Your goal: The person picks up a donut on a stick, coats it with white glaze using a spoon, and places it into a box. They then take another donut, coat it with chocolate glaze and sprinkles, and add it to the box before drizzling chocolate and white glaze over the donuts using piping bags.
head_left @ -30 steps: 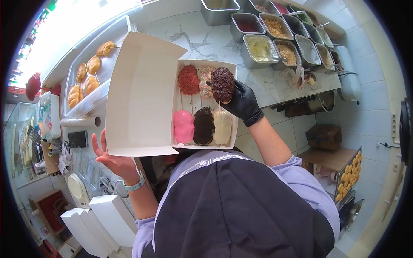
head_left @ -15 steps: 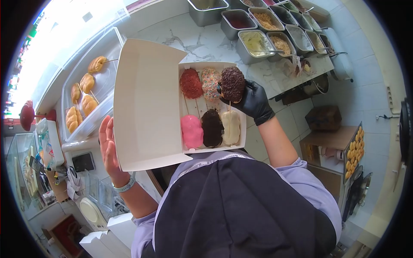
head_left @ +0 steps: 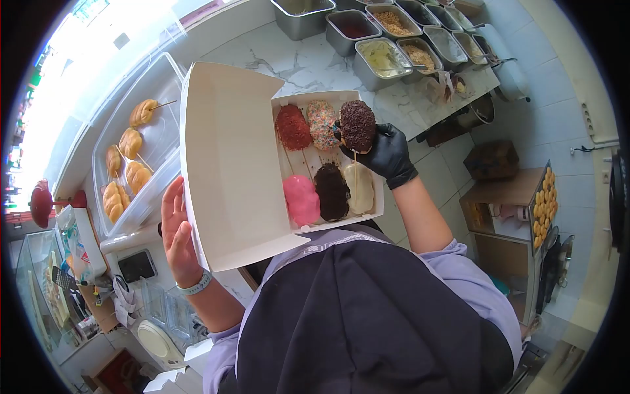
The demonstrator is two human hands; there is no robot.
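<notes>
My right hand, in a black glove, is closed on a stick pastry coated in chocolate sprinkles, held over the box's upper right corner. The white cardboard box lies with its lid folded out to the left. My bare left hand rests by the lid's outer edge, fingers extended. Inside are a red-crumbed pastry, a rainbow-sprinkled one, a pink-glazed one, a dark-crumbed one and a cream-coated one. The gloved fingertips are partly hidden behind the held pastry.
A clear plastic container on the left holds several plain golden stick pastries. Metal topping tins stand on the marble counter ahead. At right is a wooden cabinet; a phone-like dark device lies at lower left.
The box has turned slightly, its near edge swinging right, and the front pastries have shifted with it. My left hand has moved a little right alongside the lid. My right hand still holds the chocolate-sprinkled pastry.
</notes>
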